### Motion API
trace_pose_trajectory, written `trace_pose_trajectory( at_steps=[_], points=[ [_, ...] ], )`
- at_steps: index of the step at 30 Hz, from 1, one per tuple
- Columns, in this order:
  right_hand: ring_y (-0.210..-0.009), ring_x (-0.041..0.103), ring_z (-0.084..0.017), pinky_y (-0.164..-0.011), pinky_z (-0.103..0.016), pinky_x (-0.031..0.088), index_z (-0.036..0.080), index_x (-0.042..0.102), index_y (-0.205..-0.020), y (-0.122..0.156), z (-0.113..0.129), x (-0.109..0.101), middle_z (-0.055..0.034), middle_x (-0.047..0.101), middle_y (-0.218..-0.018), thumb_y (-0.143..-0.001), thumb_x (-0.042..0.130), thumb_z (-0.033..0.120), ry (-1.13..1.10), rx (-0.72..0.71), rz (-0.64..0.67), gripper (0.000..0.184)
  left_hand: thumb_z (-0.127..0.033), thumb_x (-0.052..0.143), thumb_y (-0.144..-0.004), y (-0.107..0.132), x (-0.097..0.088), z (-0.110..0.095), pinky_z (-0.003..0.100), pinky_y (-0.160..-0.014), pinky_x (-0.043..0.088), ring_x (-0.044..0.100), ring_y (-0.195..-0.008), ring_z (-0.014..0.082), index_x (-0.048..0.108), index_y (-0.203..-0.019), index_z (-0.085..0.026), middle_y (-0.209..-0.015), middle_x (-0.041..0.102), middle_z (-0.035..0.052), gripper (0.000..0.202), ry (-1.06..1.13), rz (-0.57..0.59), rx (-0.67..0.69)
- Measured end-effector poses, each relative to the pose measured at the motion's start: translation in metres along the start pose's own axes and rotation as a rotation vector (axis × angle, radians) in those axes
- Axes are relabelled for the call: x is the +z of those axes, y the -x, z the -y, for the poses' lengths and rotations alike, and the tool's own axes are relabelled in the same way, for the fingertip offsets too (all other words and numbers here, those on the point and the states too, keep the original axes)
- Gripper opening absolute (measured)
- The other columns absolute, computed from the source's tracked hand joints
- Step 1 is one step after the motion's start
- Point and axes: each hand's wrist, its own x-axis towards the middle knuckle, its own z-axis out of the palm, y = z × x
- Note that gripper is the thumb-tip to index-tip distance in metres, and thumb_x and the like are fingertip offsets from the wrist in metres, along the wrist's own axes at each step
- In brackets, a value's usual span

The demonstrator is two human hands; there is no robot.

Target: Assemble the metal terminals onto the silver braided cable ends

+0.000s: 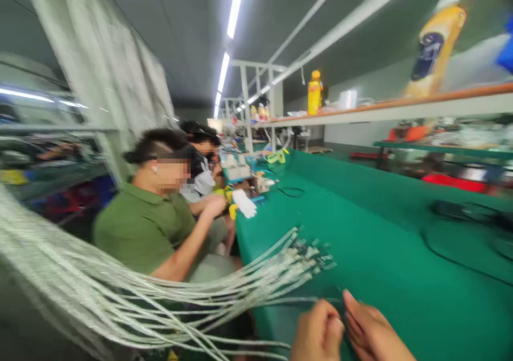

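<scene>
At the lower right, my left hand (318,331) is closed, with its fingers curled on a white cable (294,300) that comes in from the left. My right hand (372,326) faces it a short way off, thumb and fingers pinched near the end of that cable. The tip between my hands is blurred and mostly hidden. Left of and beyond them, a thick bundle of white cables (224,286) droops across the table's edge. Small connectors (310,257) at the bundle's ends lie on the green table (372,238).
A co-worker in a green shirt (140,227) sits on the left, past the bundle. White gloves (244,203) lie at the table edge. Black cords (452,265) rest on the right. Overhead, a shelf (380,110) carries a yellow bottle (315,93) and a larger bottle (436,46).
</scene>
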Motion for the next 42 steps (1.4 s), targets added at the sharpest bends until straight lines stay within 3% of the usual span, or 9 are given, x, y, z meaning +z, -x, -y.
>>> trace_pose_trajectory(
  at_steps=[2, 5, 14, 18, 21, 25, 35, 39, 42],
  points=[
    [-0.035, 0.018, -0.008, -0.034, -0.024, 0.016, 0.025, 0.025, -0.052, -0.003, -0.012, -0.004, 0.0085, 0.019, -0.045, -0.069, 0.040, 0.094, -0.236, 0.048, 0.091, 0.073, -0.038, 0.039, -0.097, 0.005, 0.019, 0.004, 0.029, -0.077, 0.041, 0.056, -0.086, 0.0168, 0.061, -0.095, -0.018, -0.090, 0.064, 0.0042, 0.030, 0.013, 0.003, 0.043],
    [-0.037, 0.011, -0.005, -0.035, -0.022, 0.006, 0.023, 0.028, -0.054, -0.005, -0.022, -0.008, 0.0105, 0.018, -0.045, -0.076, 0.059, 0.078, -0.514, 0.085, 0.148, 0.067, -0.042, 0.035, -0.097, 0.004, 0.029, 0.009, 0.024, -0.066, 0.034, 0.054, -0.078, 0.0145, 0.059, -0.092, -0.019, -0.086, 0.063, 0.0016, 0.034, 0.042, -0.009, 0.084],
    [-0.041, 0.009, -0.005, -0.034, -0.018, 0.009, 0.020, 0.030, -0.055, -0.016, -0.033, -0.036, 0.0106, 0.020, -0.050, -0.084, 0.072, 0.052, -1.097, 0.154, 0.154, 0.060, -0.048, 0.038, -0.096, 0.004, 0.024, 0.011, 0.021, -0.052, 0.026, 0.038, -0.056, 0.0095, 0.057, -0.089, -0.019, -0.063, 0.046, -0.0039, 0.036, 0.188, -0.023, 0.055],
    [-0.043, 0.018, -0.007, -0.035, -0.018, 0.016, 0.019, 0.041, -0.060, -0.009, -0.033, -0.027, 0.0085, 0.025, -0.053, -0.092, 0.054, 0.062, -0.924, 0.002, 0.069, 0.054, -0.050, 0.039, -0.096, 0.002, 0.028, 0.013, 0.020, -0.053, 0.028, 0.038, -0.055, 0.0083, 0.051, -0.094, -0.020, -0.060, 0.040, -0.0069, 0.032, 0.301, 0.002, 0.037],
    [-0.050, 0.035, -0.009, -0.040, -0.019, 0.031, 0.019, 0.054, -0.077, -0.002, -0.030, -0.017, 0.0042, 0.043, -0.065, -0.094, 0.055, 0.056, -0.770, -0.120, 0.003, 0.041, -0.049, 0.040, -0.096, 0.001, 0.028, 0.011, 0.020, -0.055, 0.031, 0.041, -0.055, 0.0082, 0.049, -0.096, -0.020, -0.059, 0.043, -0.0073, 0.030, 0.313, 0.022, 0.029],
    [-0.058, 0.045, -0.011, -0.050, -0.023, 0.041, 0.019, 0.059, -0.092, 0.000, -0.031, -0.017, 0.0022, 0.051, -0.074, -0.095, 0.060, 0.046, -0.634, -0.196, 0.093, 0.027, -0.049, 0.042, -0.095, 0.000, 0.029, 0.010, 0.020, -0.054, 0.032, 0.042, -0.055, 0.0078, 0.049, -0.096, -0.020, -0.060, 0.046, -0.0069, 0.030, 0.271, 0.045, 0.026],
    [-0.051, 0.046, -0.009, -0.047, -0.024, 0.041, 0.019, 0.056, -0.082, -0.006, -0.036, -0.020, 0.0015, 0.058, -0.076, -0.089, 0.070, 0.040, -0.612, -0.217, 0.129, 0.025, -0.046, 0.045, -0.095, 0.002, 0.032, 0.006, 0.019, -0.054, 0.032, 0.042, -0.054, 0.0068, 0.052, -0.093, -0.019, -0.058, 0.047, -0.0067, 0.028, 0.231, 0.057, 0.025],
    [-0.052, 0.045, -0.010, -0.049, -0.023, 0.041, 0.020, 0.055, -0.077, -0.005, -0.038, -0.019, 0.0035, 0.054, -0.065, -0.087, 0.071, 0.044, -0.615, -0.188, 0.139, 0.031, -0.044, 0.049, -0.093, 0.002, 0.032, 0.009, 0.019, -0.053, 0.034, 0.044, -0.053, 0.0066, 0.054, -0.094, -0.018, -0.057, 0.050, -0.0060, 0.027, 0.279, 0.030, 0.023],
    [-0.055, 0.049, -0.012, -0.050, -0.024, 0.042, 0.021, 0.060, -0.074, -0.004, -0.053, -0.020, 0.0020, 0.053, -0.063, -0.084, 0.071, 0.052, -0.572, -0.122, 0.151, 0.035, -0.044, 0.055, -0.091, 0.010, 0.023, 0.002, 0.020, -0.057, 0.042, 0.052, -0.059, 0.0080, 0.057, -0.100, -0.017, -0.068, 0.059, -0.0024, 0.029, 0.411, 0.092, -0.039]
  ],
)
